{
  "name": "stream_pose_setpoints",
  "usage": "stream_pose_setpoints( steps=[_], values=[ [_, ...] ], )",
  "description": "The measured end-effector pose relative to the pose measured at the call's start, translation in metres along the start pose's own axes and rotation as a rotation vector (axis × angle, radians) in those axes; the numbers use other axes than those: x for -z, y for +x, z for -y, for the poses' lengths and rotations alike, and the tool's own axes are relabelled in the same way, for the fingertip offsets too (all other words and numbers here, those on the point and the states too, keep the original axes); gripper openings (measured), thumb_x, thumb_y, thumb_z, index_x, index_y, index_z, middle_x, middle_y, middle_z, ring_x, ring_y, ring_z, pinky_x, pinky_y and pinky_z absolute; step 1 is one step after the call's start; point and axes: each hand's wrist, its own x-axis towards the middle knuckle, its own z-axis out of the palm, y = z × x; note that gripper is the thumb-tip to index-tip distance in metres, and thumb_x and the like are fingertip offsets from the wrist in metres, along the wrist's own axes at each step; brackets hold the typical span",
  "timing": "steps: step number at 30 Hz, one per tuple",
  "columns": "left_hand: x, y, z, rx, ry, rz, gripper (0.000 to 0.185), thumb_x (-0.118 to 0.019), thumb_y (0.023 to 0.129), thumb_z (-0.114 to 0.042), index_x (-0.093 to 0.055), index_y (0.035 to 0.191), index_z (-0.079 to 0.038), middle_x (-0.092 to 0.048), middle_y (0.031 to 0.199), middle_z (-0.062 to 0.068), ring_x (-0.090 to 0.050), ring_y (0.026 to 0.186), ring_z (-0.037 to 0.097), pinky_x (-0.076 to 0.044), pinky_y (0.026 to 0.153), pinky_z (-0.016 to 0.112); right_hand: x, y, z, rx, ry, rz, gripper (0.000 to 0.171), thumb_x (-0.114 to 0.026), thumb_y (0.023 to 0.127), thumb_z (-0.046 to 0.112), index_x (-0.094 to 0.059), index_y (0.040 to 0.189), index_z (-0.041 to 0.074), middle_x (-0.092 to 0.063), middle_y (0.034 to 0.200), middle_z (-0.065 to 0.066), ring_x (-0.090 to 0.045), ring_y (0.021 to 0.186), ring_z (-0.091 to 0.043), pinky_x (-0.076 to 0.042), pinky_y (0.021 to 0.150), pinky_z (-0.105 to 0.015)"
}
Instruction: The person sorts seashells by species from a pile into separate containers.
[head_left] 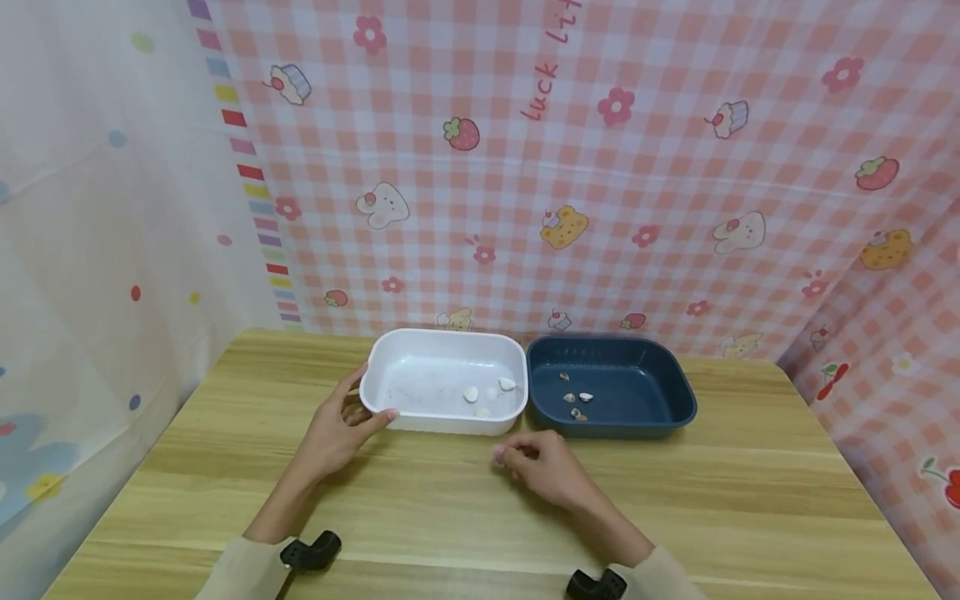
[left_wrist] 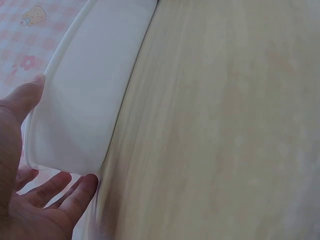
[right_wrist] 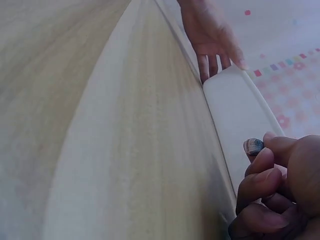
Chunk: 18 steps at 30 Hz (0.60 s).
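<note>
Small pale pieces in the white tray (head_left: 390, 367) and darker ones in the blue tray (head_left: 660, 383) are too small in the head view to identify or count surely. Right hand (head_left: 543, 467) has fingers curled over whatever it holds; head view hides it. Right wrist view shows only a tip of a striped shell (right_wrist: 253, 146) between the fingertips (right_wrist: 262, 157), rest covered; hand cut off by bottom and right edges. Left wrist view: left hand (left_wrist: 30, 200) cropped at left and bottom edges, tray wall seen only from outside, contents hidden, table (left_wrist: 225, 125) blurred. Black wrist mounts (head_left: 311, 552) partly cut off at the bottom edge.
</note>
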Motion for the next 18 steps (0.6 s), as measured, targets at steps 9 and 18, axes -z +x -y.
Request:
stream_pose_setpoints(
  steps=[9, 18],
  values=[
    [-0.001, 0.001, 0.001, 0.006, -0.007, -0.001, 0.093, -0.081, 0.09, -0.033, -0.026, 0.163, -0.02, -0.048, 0.147, 0.022, -0.055, 0.133, 0.039, -0.058, 0.103, 0.029, 0.016, -0.006, 0.001, -0.112, 0.13, -0.033, 0.035, -0.067, 0.1, 0.034, -0.071, 0.092, 0.001, -0.054, 0.065, 0.003, -0.041, 0.051, -0.01, -0.031, 0.044, -0.017],
    [0.0, 0.0, 0.0, 0.009, 0.003, -0.007, 0.093, -0.081, 0.09, -0.033, -0.025, 0.163, -0.019, -0.048, 0.146, 0.023, -0.055, 0.133, 0.039, -0.058, 0.103, 0.029, 0.036, -0.007, 0.009, -0.142, 0.131, -0.093, 0.046, -0.061, 0.104, 0.039, -0.065, 0.088, -0.005, -0.051, 0.064, 0.001, -0.036, 0.049, -0.013, -0.028, 0.043, -0.02]
  ],
)
